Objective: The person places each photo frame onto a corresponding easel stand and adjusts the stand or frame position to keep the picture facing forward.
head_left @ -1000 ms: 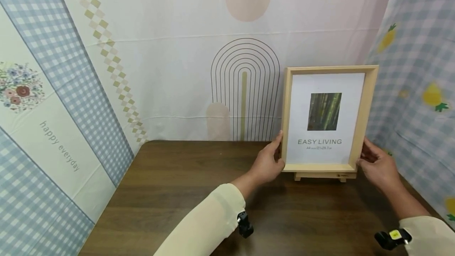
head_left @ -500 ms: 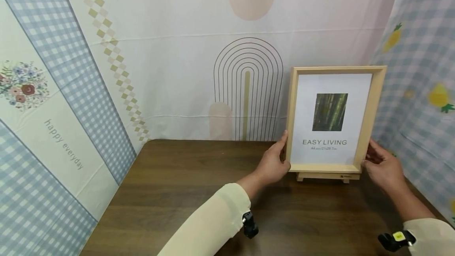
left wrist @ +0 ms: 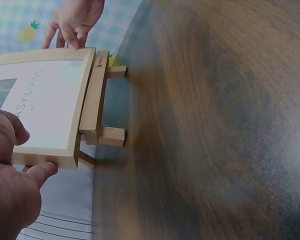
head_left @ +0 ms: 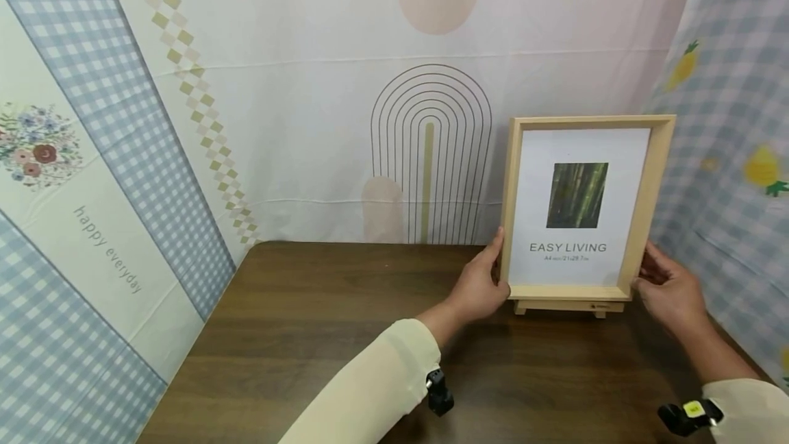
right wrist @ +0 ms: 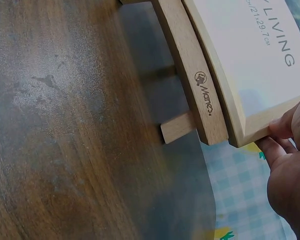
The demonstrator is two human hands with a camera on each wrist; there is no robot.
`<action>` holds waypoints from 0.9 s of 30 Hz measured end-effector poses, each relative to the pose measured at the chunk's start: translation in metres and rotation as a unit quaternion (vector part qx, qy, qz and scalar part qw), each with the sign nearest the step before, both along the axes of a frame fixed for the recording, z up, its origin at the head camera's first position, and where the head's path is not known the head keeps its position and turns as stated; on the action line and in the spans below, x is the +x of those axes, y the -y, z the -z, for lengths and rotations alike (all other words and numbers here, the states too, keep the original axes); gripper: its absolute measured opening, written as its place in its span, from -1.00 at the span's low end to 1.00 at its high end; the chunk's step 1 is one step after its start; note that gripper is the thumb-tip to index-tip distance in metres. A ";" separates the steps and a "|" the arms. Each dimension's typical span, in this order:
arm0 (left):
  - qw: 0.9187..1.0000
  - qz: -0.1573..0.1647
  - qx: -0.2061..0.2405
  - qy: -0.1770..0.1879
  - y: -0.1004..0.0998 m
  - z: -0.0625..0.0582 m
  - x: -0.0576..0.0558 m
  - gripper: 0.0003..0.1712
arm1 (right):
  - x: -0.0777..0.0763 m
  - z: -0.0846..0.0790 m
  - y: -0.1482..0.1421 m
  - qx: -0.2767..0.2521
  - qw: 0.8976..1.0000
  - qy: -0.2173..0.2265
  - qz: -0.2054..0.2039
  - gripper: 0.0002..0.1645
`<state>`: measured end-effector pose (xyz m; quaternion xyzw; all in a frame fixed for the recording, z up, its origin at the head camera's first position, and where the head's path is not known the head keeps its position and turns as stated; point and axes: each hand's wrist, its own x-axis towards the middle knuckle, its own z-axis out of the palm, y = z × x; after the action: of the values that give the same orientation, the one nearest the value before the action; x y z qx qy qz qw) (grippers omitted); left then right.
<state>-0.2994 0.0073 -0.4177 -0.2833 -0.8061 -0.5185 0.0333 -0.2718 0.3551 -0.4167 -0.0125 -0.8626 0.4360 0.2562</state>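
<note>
A light wooden picture frame [head_left: 511, 204] stands upright at the right of the table, leaning slightly back. Its white insert [head_left: 576, 269] carries a bamboo picture and the words EASY LIVING. Under it runs the front ledge of a small wooden easel [head_left: 567, 305], with short feet on the table; most of the easel is hidden behind the frame. My left hand [head_left: 481, 286] grips the frame's left side near the bottom corner. The right hand [head_left: 674, 293] pinches the lower right side between thumb and fingers. In the right wrist view, the ledge [right wrist: 192, 75] bears a printed brand mark.
A dark brown wooden table [head_left: 296, 334] extends left and forward of the easel. Behind it hangs a pale printed cloth [head_left: 296, 136]. Checked cloths close off the left and the right, the right one [head_left: 733, 238] close beside my right hand.
The picture frame has slid a little to the right along the easel's ledge, with both hands moving along with it. The head view has also turned slightly.
</note>
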 end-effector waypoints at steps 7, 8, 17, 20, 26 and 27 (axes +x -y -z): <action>1.000 0.001 -0.001 -0.005 -0.002 0.000 0.001 0.15 | 0.001 0.000 0.001 0.008 1.000 0.011 0.020 -0.12; 1.000 0.001 -0.001 -0.006 -0.002 0.000 0.001 0.15 | 0.001 0.000 0.002 0.011 1.000 0.013 0.023 -0.13; 1.000 0.003 -0.004 -0.004 -0.002 0.004 0.000 0.14 | 0.000 0.001 0.003 0.019 0.999 0.018 0.024 -0.13; 1.000 0.006 -0.004 -0.004 -0.002 0.004 0.000 0.14 | 0.000 0.001 0.004 0.018 0.999 0.024 0.028 -0.13; 1.000 0.014 -0.005 0.001 -0.005 0.004 0.001 0.15 | -0.001 0.001 0.002 0.019 0.999 0.029 0.037 -0.12; 1.000 0.014 -0.005 0.001 -0.005 0.004 0.001 0.15 | -0.001 0.001 0.002 0.018 0.999 0.029 0.037 -0.12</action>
<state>-0.2986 0.0125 -0.4219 -0.2942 -0.8046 -0.5153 0.0238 -0.2724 0.3535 -0.4180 -0.0521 -0.8764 0.4097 0.2476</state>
